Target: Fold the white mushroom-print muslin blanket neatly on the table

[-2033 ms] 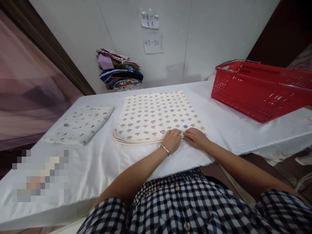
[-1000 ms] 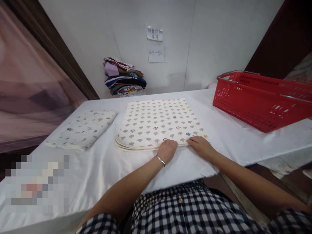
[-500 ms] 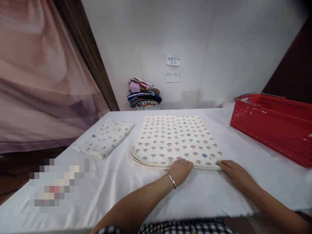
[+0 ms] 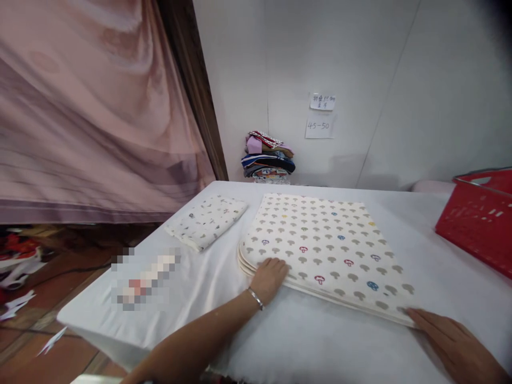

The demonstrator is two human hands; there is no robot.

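Observation:
A folded cream cloth (image 4: 316, 240) printed with grey and coloured mushrooms lies flat on the white-covered table, its layers stacked at the rounded near-left corner. My left hand (image 4: 270, 280), with a silver bracelet at the wrist, rests on the near edge close to that corner, fingers laid over the top layer. At the near-right corner, my right hand (image 4: 448, 338) touches the edge with its fingers stretched out. Both thumbs are hidden. To the left lies a smaller folded white cloth (image 4: 210, 218) with a scattered small print, apart from my hands.
The red plastic basket (image 4: 480, 221) stands on the right of the table (image 4: 336, 346). A pile of folded fabrics (image 4: 268, 157) sits against the back wall. A pixelated item (image 4: 146, 280) lies near the table's left edge. A pink curtain (image 4: 100, 122) hangs at the left.
My left hand has slid left along the cloth's near edge, and my right hand stays by the right corner. The view has turned, so the cloth appears tilted and the basket further right.

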